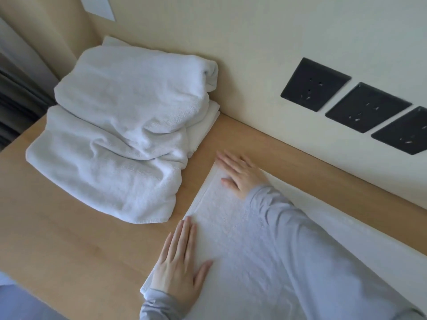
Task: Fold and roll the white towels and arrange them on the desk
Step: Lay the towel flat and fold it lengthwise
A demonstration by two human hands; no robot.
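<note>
Left hand (pixel 178 264): palm down, fingers straight and close together, thumb spread to the right. It presses flat on the near left corner of the flat towel (pixel 221 215), grasping nothing.

Right hand (pixel 240 174): also flat and open, fingers straight, pressing the far left corner of the same towel. The grey sleeve (pixel 300 239) crosses the cloth from the near right.

Flat towel: white, spread smooth on the wooden desk (pixel 69 250). Its hemmed short edge runs between the two sets of fingertips. The rest of it runs off to the right, out of view.

Towel pile (pixel 115 135): white, rumpled, loosely folded in thick layers. It sits on the far left of the desk, just beside the flat towel's hemmed edge, against the wall (pixel 254 42).

Three black socket plates (pixel 315 84) are on the wall, far right.
</note>
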